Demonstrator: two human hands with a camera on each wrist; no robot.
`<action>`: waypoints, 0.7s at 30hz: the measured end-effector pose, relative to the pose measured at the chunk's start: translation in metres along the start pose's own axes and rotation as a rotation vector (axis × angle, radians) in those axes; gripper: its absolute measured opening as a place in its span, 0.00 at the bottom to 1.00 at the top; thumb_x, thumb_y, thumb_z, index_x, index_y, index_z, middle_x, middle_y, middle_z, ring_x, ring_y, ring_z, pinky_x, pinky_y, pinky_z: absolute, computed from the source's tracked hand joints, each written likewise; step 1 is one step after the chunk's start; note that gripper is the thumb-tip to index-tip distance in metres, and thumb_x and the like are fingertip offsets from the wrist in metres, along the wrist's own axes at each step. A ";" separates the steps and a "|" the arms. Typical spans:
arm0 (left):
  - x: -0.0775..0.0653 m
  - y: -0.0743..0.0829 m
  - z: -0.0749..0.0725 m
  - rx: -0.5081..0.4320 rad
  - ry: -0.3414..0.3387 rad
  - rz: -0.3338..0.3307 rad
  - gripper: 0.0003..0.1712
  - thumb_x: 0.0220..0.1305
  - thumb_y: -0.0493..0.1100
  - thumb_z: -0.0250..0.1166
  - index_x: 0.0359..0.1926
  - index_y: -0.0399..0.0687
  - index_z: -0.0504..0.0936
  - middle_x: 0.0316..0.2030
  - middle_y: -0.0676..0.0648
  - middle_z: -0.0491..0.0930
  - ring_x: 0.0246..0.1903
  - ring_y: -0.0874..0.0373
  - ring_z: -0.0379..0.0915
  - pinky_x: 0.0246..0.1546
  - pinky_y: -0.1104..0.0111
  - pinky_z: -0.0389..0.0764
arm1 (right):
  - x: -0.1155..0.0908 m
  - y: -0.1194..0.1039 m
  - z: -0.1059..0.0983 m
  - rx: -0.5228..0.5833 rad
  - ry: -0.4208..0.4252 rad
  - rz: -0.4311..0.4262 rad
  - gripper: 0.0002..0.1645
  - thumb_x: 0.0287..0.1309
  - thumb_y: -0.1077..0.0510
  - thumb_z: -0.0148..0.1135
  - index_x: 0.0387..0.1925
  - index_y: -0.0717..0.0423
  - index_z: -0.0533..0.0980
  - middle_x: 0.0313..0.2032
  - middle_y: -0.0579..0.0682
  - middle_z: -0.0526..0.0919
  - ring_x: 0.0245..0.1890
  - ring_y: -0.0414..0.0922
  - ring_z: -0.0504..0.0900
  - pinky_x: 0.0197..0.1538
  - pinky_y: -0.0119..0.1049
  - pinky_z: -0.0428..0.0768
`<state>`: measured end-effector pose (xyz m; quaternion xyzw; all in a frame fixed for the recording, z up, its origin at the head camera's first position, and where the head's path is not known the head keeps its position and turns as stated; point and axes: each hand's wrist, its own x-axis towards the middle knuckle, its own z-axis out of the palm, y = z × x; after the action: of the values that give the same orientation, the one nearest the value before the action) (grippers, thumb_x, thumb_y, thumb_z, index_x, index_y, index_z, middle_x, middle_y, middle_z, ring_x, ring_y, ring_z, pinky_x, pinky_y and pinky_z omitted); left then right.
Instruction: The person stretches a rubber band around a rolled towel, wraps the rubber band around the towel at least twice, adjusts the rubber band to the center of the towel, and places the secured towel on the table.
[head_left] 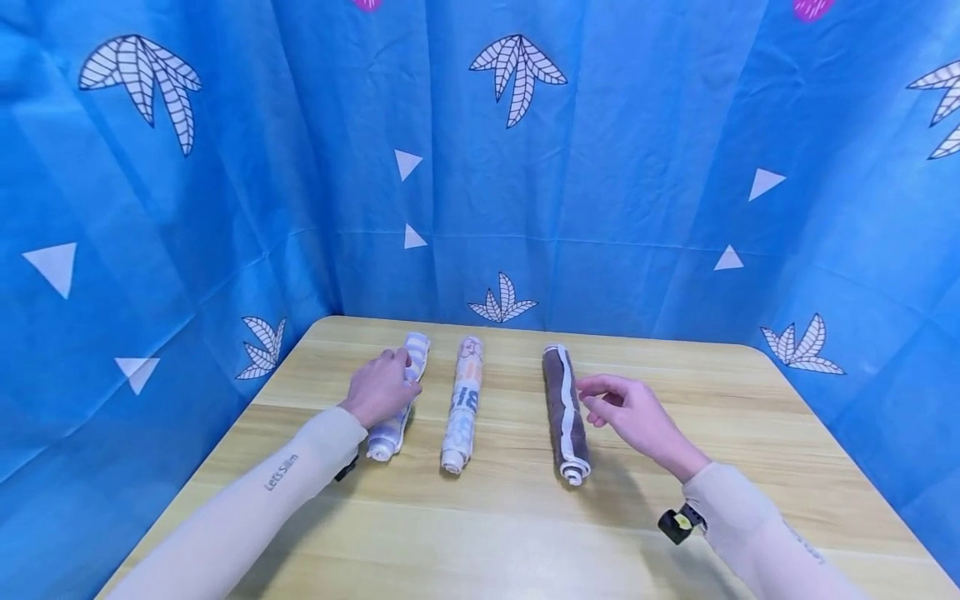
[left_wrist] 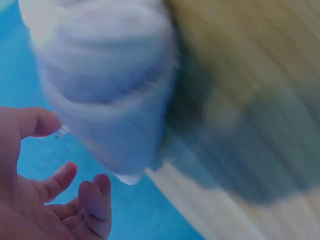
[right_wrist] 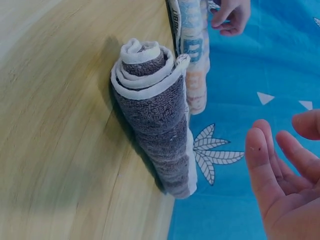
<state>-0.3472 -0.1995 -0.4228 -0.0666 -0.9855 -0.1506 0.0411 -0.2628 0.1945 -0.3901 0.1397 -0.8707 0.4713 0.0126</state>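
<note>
Three rolled towels lie side by side on the wooden table (head_left: 487,533). Over the leftmost, a lilac-and-white striped towel (head_left: 386,436), hovers my left hand (head_left: 381,387), hiding its middle part. The left wrist view has this towel (left_wrist: 107,85) blurred and close, with the thumb and loosely bent fingers beside it, holding nothing. A pale printed towel (head_left: 462,404) lies in the middle. My right hand (head_left: 633,412) is just right of the dark greyish-brown towel with white edging (head_left: 558,408). In the right wrist view a gap separates its relaxed fingers from that towel (right_wrist: 155,115).
A blue curtain (head_left: 630,167) with white leaf and triangle prints surrounds the table at the back and both sides. The table's rounded back edge runs just behind the towels. A small black camera (head_left: 677,523) is strapped to the right wrist.
</note>
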 end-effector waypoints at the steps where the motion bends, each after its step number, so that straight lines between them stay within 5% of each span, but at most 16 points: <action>1: -0.001 0.005 -0.001 0.005 -0.004 0.006 0.29 0.65 0.55 0.65 0.60 0.43 0.72 0.47 0.40 0.75 0.37 0.48 0.74 0.36 0.56 0.79 | 0.000 0.000 -0.001 -0.003 -0.002 0.002 0.17 0.69 0.56 0.61 0.57 0.56 0.79 0.44 0.54 0.86 0.35 0.51 0.84 0.39 0.35 0.83; 9: -0.001 0.043 -0.003 -0.089 -0.051 0.048 0.29 0.65 0.56 0.63 0.60 0.45 0.74 0.50 0.42 0.80 0.39 0.50 0.76 0.43 0.56 0.79 | -0.004 -0.001 -0.004 -0.002 -0.011 0.006 0.18 0.68 0.57 0.61 0.57 0.58 0.79 0.44 0.54 0.86 0.36 0.51 0.84 0.39 0.35 0.84; 14: 0.010 0.057 0.005 -0.143 -0.118 0.050 0.32 0.67 0.57 0.62 0.63 0.42 0.72 0.40 0.44 0.81 0.32 0.53 0.76 0.33 0.62 0.77 | -0.006 0.002 -0.004 0.013 -0.005 0.018 0.18 0.68 0.58 0.62 0.56 0.59 0.79 0.42 0.55 0.86 0.34 0.50 0.84 0.38 0.36 0.84; 21: 0.027 0.067 0.019 -0.223 -0.240 -0.035 0.35 0.67 0.59 0.62 0.61 0.35 0.71 0.35 0.44 0.79 0.23 0.53 0.77 0.20 0.66 0.74 | -0.006 0.010 -0.003 -0.002 -0.010 0.011 0.17 0.67 0.58 0.62 0.54 0.59 0.80 0.37 0.53 0.85 0.33 0.51 0.83 0.36 0.35 0.83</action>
<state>-0.3653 -0.1277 -0.4183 -0.0709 -0.9615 -0.2509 -0.0871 -0.2604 0.2036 -0.3979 0.1375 -0.8719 0.4699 0.0059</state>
